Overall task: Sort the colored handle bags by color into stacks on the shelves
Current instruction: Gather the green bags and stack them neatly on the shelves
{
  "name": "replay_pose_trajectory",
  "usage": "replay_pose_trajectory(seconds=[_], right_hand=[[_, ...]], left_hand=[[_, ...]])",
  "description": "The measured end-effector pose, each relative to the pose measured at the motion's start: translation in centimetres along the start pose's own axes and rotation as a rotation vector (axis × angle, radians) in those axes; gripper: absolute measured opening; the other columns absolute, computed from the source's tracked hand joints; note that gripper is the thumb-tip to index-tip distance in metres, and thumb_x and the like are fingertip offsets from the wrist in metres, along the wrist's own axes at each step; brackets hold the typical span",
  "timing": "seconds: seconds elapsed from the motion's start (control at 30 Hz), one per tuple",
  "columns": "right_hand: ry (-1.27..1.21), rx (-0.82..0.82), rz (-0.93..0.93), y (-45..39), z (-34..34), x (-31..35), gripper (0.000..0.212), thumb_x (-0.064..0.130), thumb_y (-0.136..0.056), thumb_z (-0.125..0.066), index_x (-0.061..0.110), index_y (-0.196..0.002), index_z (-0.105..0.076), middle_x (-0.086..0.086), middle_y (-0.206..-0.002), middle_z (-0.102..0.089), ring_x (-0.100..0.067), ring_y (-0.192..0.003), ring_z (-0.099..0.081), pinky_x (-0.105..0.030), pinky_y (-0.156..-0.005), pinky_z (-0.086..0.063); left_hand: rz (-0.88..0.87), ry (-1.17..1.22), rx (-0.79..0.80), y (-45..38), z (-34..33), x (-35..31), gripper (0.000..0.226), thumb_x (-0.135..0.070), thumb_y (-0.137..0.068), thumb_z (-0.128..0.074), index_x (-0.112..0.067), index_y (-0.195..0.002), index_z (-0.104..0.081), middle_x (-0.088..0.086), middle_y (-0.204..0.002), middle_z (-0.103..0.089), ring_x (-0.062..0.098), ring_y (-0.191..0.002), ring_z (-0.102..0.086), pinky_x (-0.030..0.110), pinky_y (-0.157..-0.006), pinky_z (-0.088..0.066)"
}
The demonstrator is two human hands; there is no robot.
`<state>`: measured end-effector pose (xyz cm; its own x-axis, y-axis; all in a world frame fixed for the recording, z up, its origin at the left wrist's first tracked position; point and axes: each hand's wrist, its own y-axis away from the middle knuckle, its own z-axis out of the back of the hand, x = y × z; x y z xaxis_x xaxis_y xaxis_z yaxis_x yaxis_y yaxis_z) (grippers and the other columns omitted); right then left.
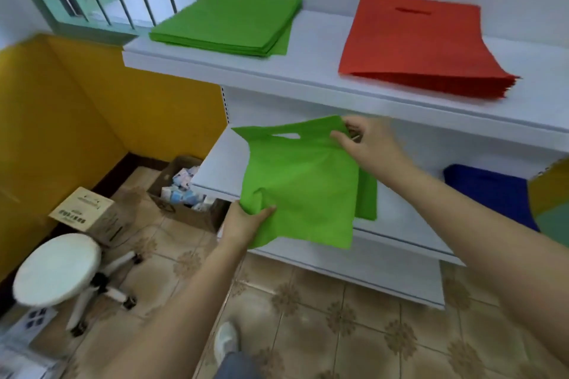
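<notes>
While the left hand (246, 221) grips the green bag's (300, 184) lower corner and the right hand (365, 141) pinches its top edge at mid-frame, the limp cloth could sag and skew the green stack (228, 20) at upper left.

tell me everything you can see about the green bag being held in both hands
The held green bag is a flat, bright green bag of what looks like thin non-woven fabric, with an oval die-cut handle hole near its top edge. It hangs slightly rumpled in front of the lower shelf. The left hand grips its lower left corner; the right hand pinches the top right edge. A second green layer peeks out behind its right side.
</notes>
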<state>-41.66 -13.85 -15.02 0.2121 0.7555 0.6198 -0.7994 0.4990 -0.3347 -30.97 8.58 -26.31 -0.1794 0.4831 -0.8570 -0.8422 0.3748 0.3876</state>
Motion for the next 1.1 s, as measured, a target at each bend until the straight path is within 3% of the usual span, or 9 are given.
replay_pose_trajectory(seconds=[0.17,0.33,0.47,0.57,0.73,0.83,0.9,0.97,1.1], right_hand=[[0.210,0.121,-0.245,2.8,-1.4,-8.6,0.023,0.036,-0.089,-0.064,0.014,-0.091,-0.072,-0.005,-0.083,-0.071,-0.021,-0.078,-0.063,-0.033,-0.069,-0.049],[0.065,0.079,-0.619,3.1,-2.4,-14.5,0.021,0.019,-0.093,-0.058,0.004,-0.083,-0.068,-0.013,-0.076,-0.068,-0.027,-0.068,-0.066,-0.037,-0.074,-0.055],[-0.056,0.040,-0.835,3.5,-3.2,-18.1,0.017,0.014,-0.097,-0.053,0.007,-0.098,-0.068,-0.012,-0.082,-0.067,-0.022,-0.061,-0.065,-0.030,-0.064,-0.058],[-0.103,-0.010,-0.923,3.5,-3.9,-21.4,0.015,0.014,-0.098,-0.054,0.007,-0.104,-0.066,-0.014,-0.092,-0.066,-0.014,-0.053,-0.064,-0.020,-0.051,-0.055],[-0.170,-0.051,-1.023,3.9,-5.5,-27.0,0.017,0.011,-0.098,-0.055,0.001,-0.109,-0.064,-0.016,-0.098,-0.062,-0.007,-0.042,-0.060,-0.015,-0.044,-0.050],[-0.175,-0.029,-1.068,2.8,-7.1,-30.7,0.022,0.009,-0.100,-0.050,-0.001,-0.114,-0.062,-0.019,-0.103,-0.060,-0.015,-0.050,-0.060,-0.017,-0.042,-0.051],[-0.173,0.009,-1.084,1.4,-8.2,-33.1,0.024,0.007,-0.100,-0.046,0.000,-0.118,-0.060,-0.019,-0.104,-0.059,-0.019,-0.058,-0.059,-0.018,-0.040,-0.050],[-0.163,0.049,-1.082,0.1,-9.3,-35.8,0.025,0.006,-0.100,-0.046,0.002,-0.120,-0.060,-0.019,-0.106,-0.059,-0.020,-0.060,-0.059,-0.019,-0.038,-0.048],[-0.148,0.099,-1.043,-3.1,-11.6,-40.3,0.026,0.004,-0.097,-0.051,0.002,-0.120,-0.063,-0.022,-0.114,-0.064,-0.018,-0.064,-0.062,-0.019,-0.042,-0.049]], left_hand=[[0.121,-0.103,0.094,0.1,-2.3,3.8,0.071,-0.027,-0.071,-0.087,-0.001,-0.126,-0.051,0.017,-0.123,-0.063,0.029,-0.107,-0.062,0.039,-0.090,-0.052],[0.145,-0.180,0.280,-2.6,-4.9,4.7,0.057,-0.019,-0.079,-0.081,0.003,-0.125,-0.057,0.017,-0.123,-0.064,0.024,-0.096,-0.062,0.032,-0.084,-0.052],[0.164,-0.196,0.389,-5.9,-7.0,5.3,0.049,-0.025,-0.078,-0.082,0.003,-0.115,-0.067,0.017,-0.114,-0.070,0.024,-0.094,-0.068,0.035,-0.088,-0.055],[0.209,-0.194,0.422,-8.6,-9.0,6.6,0.049,-0.033,-0.077,-0.082,0.001,-0.111,-0.070,0.016,-0.108,-0.072,0.027,-0.096,-0.070,0.042,-0.091,-0.056],[0.267,-0.150,0.442,-10.9,-12.1,8.6,0.032,-0.016,-0.092,-0.067,0.004,-0.116,-0.065,0.021,-0.112,-0.069,0.026,-0.088,-0.067,0.033,-0.079,-0.056],[0.324,-0.159,0.436,-12.5,-13.9,9.1,0.024,-0.016,-0.096,-0.061,-0.002,-0.116,-0.062,0.020,-0.109,-0.066,0.025,-0.072,-0.064,0.032,-0.055,-0.060],[0.288,-0.220,0.404,-14.5,-15.3,9.3,0.020,-0.020,-0.098,-0.059,-0.006,-0.112,-0.061,0.020,-0.104,-0.065,0.029,-0.067,-0.065,0.037,-0.048,-0.059],[0.202,-0.297,0.336,-16.5,-16.9,9.2,0.016,-0.020,-0.097,-0.059,-0.007,-0.107,-0.061,0.018,-0.095,-0.064,0.027,-0.060,-0.062,0.033,-0.041,-0.055],[0.193,-0.163,0.252,-20.0,-20.0,8.7,0.006,-0.004,-0.096,-0.055,-0.007,-0.100,-0.057,0.022,-0.101,-0.058,0.034,-0.071,-0.061,0.032,-0.045,-0.057]])
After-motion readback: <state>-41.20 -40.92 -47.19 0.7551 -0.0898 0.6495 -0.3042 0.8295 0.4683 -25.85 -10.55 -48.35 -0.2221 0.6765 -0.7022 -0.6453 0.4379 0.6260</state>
